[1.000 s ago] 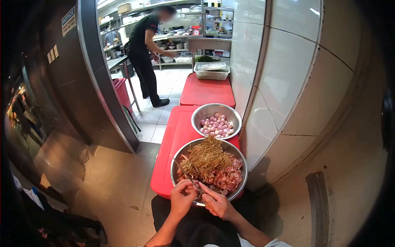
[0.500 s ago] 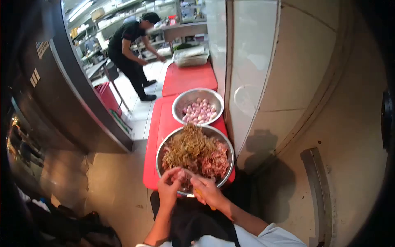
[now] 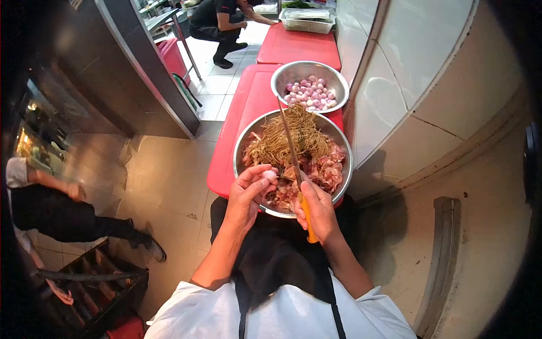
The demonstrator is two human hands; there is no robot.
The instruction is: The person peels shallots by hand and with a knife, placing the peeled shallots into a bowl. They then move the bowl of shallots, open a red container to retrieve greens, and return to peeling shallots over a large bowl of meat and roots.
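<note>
My left hand (image 3: 246, 192) pinches a small pale pink shallot (image 3: 270, 175) over the near left rim of a large steel bowl (image 3: 237, 148). A knife (image 3: 305, 210) with a yellow-orange handle is gripped in my right hand (image 3: 317, 209), its long blade pointing up and away over the bowl. Stringy brown roots (image 3: 293, 133) lie in this bowl with reddish-pink peelings (image 3: 330, 169) beside and under them. Just behind it, a smaller steel bowl (image 3: 340, 85) holds several peeled pink and white shallots (image 3: 311, 93).
Both bowls rest on a red lid (image 3: 226, 164). A second red lid (image 3: 299, 48) beyond bears a white basket (image 3: 307, 24). A person in black (image 3: 217, 25) crouches at the back. Another person (image 3: 51, 209) is at the left near a dark crate (image 3: 96, 288). A tiled wall (image 3: 418, 62) stands right.
The view has tilted down. My hands have moved apart, and the knife blade now shows clearly. The person at the back has crouched lower, and another person has come into view at the left.
</note>
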